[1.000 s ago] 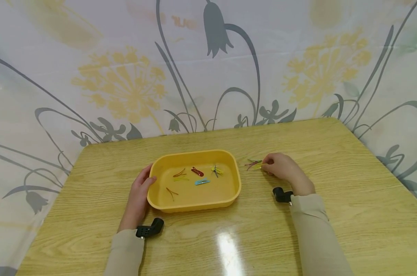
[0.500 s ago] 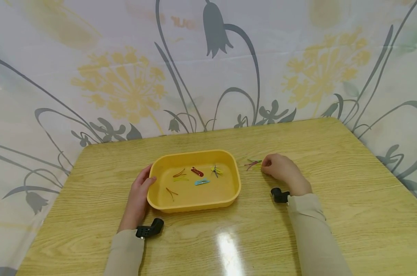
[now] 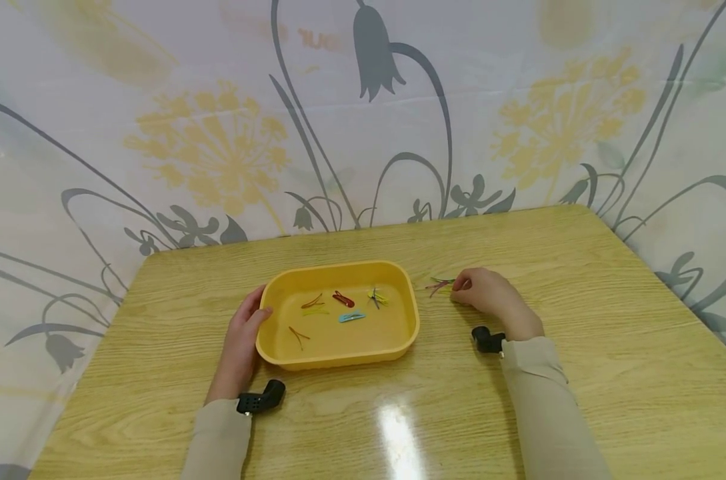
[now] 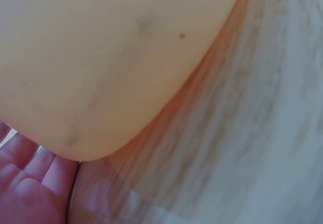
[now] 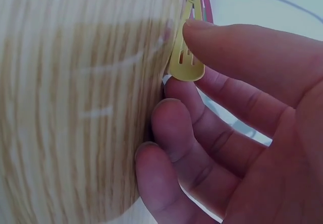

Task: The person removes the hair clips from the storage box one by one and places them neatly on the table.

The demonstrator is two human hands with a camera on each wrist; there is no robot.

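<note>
My left hand point(image 3: 245, 327) grips the left end of a yellow plastic tray point(image 3: 339, 359), its thumb over the rim and the other fingers against the outer wall. In the left wrist view, the fingers point(image 4: 38, 168) lie beside the tray's wall point(image 4: 126, 72). On the table right of the tray, my right hand point(image 3: 489, 293) pinches a yellow snap hair clip point(image 5: 187, 72); the thumb is on the clip's upper face and a finger lies beneath its wide end. A pink hair clip point(image 5: 207, 2) and a green one point(image 3: 439, 279) lie just beyond the fingertips.
Inside the tray lie a red clip point(image 3: 343, 299), a light blue clip point(image 3: 352, 317), orange-brown clips point(image 3: 299, 336) and several others. The wooden table point(image 3: 159, 347) ends at a floral-patterned wall covering point(image 3: 339, 133) at the back and sides.
My right hand and wrist have shifted slightly left, and the fingertips are closer to the clips on the table. The left hand and the tray have stayed still.
</note>
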